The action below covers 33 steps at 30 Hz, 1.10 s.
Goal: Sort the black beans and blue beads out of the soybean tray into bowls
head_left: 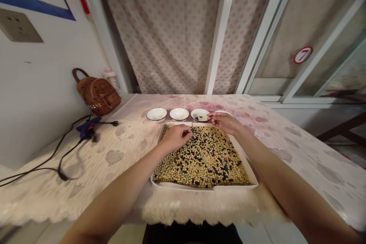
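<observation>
A shallow white tray [235, 187] holds a layer of beige and dark beads [200, 160], with a few green and coloured ones among them. My left hand [177, 137] hovers over the tray's far left part, its fingers curled together; anything inside them is hidden. At the right rim of the third white bowl [200, 111], my right hand [224, 122] has thumb and fingertips pinched, and what they hold is too small to make out. Several dark beads [198, 117] lie in that bowl. Behind my right hand a fourth bowl [225, 112] is partly covered.
Two more white bowls, the left one [156, 114] and its neighbour [179, 114], stand in the row behind the tray. A blue glue gun [85, 127] with a black cord lies at left, near a brown backpack [100, 93] and a pink-capped bottle [111, 78]. A patterned cloth [286, 152] covers the table.
</observation>
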{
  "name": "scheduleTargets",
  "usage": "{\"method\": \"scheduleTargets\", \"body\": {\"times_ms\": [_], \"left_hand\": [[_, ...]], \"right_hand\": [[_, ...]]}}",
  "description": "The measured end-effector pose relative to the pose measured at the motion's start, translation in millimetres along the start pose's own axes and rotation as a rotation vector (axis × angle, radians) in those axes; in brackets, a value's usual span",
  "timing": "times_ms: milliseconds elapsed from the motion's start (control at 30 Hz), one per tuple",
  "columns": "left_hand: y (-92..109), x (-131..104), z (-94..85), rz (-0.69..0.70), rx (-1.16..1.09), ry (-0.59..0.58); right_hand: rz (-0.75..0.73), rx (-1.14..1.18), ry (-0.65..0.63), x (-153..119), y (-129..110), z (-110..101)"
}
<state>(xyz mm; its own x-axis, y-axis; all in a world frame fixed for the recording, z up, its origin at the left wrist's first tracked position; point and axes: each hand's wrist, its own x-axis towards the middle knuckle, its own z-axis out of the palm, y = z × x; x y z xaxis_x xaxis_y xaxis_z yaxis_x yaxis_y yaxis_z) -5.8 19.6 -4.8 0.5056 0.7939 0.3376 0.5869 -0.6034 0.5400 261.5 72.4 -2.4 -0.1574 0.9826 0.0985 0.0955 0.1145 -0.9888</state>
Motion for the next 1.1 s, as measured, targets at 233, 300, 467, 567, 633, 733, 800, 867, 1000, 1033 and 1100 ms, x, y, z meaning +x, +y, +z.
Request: {"method": "scheduleTargets", "body": {"times_ms": [233,300,467,567,633,733,800,867,1000,1033,1100], "left_hand": [[2,-1,-0.6,-0.002,-0.003,0.005],[2,0,-0.1,0.004,-0.001,0.006],[1,1,2.2,0.011,0.006,0.0],[-1,1,2.7,0.011,0.0,-0.002],[-1,1,2.8,0.015,-0.009,0.006],[-2,0,3.2,0.013,-0.01,0.015],[-2,0,3.8,0.017,-0.007,0.018],[-2,0,4.4,0.025,-0.008,0.022],[-1,0,4.5,0.021,-0.019,0.017],[-1,0,4.3,0.019,-0.021,0.017],[0,0,3.7,0.016,-0.023,0.016]], "right_hand": [[-0.094,-0.4,0.123,27,7,11],[-0.135,-0.479,0.12,29,7,14],[-0.21,-0.682,0.112,25,7,17],[-0.231,-0.766,0.105,24,7,16],[-0.241,-0.81,0.104,25,8,16],[-0.253,-0.863,0.104,27,10,15],[-0.26,-0.891,0.1,29,13,15],[-0.263,-0.917,0.096,30,15,14],[-0.264,-0.977,0.098,30,16,13],[-0.265,-0.992,0.098,30,15,14],[-0.268,-1.013,0.097,30,13,15]]}}
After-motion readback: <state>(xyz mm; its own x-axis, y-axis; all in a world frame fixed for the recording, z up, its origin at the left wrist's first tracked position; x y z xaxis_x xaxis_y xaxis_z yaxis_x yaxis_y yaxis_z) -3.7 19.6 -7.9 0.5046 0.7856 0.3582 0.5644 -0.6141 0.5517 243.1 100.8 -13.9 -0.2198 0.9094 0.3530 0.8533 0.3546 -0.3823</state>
